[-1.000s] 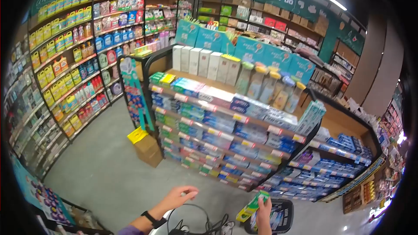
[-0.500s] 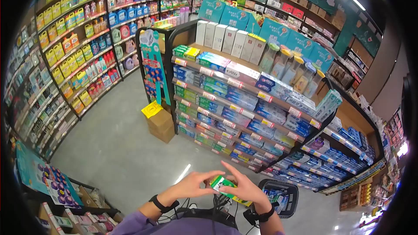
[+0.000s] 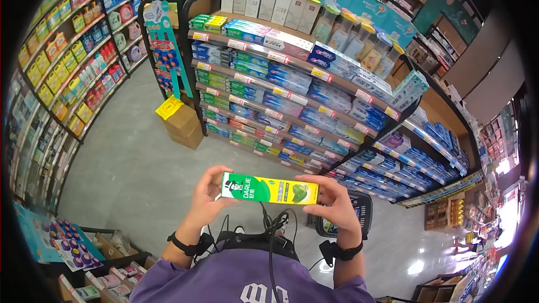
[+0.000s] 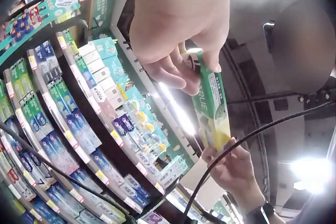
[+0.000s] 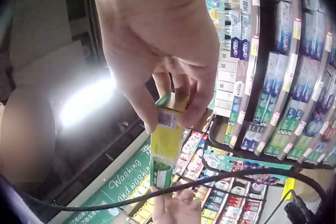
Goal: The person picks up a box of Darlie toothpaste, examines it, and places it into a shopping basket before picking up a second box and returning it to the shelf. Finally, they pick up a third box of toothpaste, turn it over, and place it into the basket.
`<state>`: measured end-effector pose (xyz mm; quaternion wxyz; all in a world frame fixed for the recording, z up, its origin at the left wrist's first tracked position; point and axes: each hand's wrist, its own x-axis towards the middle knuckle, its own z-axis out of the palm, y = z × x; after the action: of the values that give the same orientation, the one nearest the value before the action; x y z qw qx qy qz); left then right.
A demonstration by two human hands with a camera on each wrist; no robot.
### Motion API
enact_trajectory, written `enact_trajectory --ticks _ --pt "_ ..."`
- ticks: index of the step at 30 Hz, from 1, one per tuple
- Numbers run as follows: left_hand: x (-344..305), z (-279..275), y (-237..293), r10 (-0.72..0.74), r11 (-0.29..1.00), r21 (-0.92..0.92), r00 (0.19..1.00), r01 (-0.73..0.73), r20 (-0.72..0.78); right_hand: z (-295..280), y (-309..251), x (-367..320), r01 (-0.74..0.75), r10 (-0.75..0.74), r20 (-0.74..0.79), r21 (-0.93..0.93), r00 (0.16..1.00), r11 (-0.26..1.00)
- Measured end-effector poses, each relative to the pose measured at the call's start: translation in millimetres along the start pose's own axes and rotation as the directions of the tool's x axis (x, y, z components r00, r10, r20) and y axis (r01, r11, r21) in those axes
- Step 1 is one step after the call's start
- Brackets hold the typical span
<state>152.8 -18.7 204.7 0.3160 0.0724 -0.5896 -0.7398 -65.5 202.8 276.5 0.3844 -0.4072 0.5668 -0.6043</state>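
A green and yellow Darlie toothpaste box [image 3: 269,188] is held level in front of the body, its printed face toward the head camera. My left hand [image 3: 208,197] pinches its green end between thumb and fingers. At the yellow end, my right hand [image 3: 334,202] grips it the same way. The left wrist view shows the box [image 4: 211,103] running from the left hand [image 4: 178,29] to the right hand [image 4: 239,174]. In the right wrist view the box's yellow side [image 5: 167,142] faces the camera, under the right hand's thumb and fingers.
A black shopping basket [image 3: 368,213] with packs inside stands on the floor to the right. Ahead, a shelf unit [image 3: 281,98] carries rows of toothpaste boxes. A cardboard box [image 3: 185,129] stands at its left end. Black cables [image 3: 272,224] hang before the body.
The right hand brought the toothpaste box from above the basket to the middle, and the left hand came over and took its other end. The box is now turned level, its front face showing.
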Motion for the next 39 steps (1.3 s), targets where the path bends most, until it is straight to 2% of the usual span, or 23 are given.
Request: enact_trajectory --ticks 2,6,9,12,15,20,27,31,39 --pt "1 0 -1 -0.053 0.997 -0.054 0.999 0.053 0.013 4 8 -6 0.018 -0.013 -0.057 0.083 0.998 0.996" --pt "2 -2 0 -0.108 0.988 -0.106 0.994 0.111 0.031 10 26 -15 0.067 -0.053 -0.102 0.137 0.993 0.988" --pt "0 -11 -3 -0.078 0.982 -0.16 0.991 0.096 0.112 15 32 -18 0.078 -0.059 -0.125 0.15 0.99 0.986" --pt "-4 -10 -2 -0.167 0.962 -0.211 0.985 0.172 0.042 20 34 -20 0.088 -0.069 -0.154 0.119 0.986 0.989" --pt "-9 -16 -5 -0.145 0.975 -0.167 0.989 0.149 0.039 26 35 -20 0.112 -0.083 -0.188 0.147 0.979 0.983" --pt "-15 -27 0 -0.152 0.979 -0.142 0.988 0.149 -0.016 29 50 -1 0.187 -0.156 -0.17 0.19 0.973 0.964" --pt "-19 -48 16 -0.118 0.99 -0.097 0.985 0.106 -0.127 43 53 43 0.052 -0.027 -0.087 0.293 0.996 0.955" --pt "-16 -60 23 -0.119 0.991 -0.089 0.975 0.103 -0.189 47 62 78 0.066 -0.063 -0.019 0.268 0.998 0.961" --pt "15 -96 16 -0.107 0.994 -0.022 0.924 0.107 -0.368 48 81 162 -0.011 -0.029 0.121 0.314 0.992 0.949"
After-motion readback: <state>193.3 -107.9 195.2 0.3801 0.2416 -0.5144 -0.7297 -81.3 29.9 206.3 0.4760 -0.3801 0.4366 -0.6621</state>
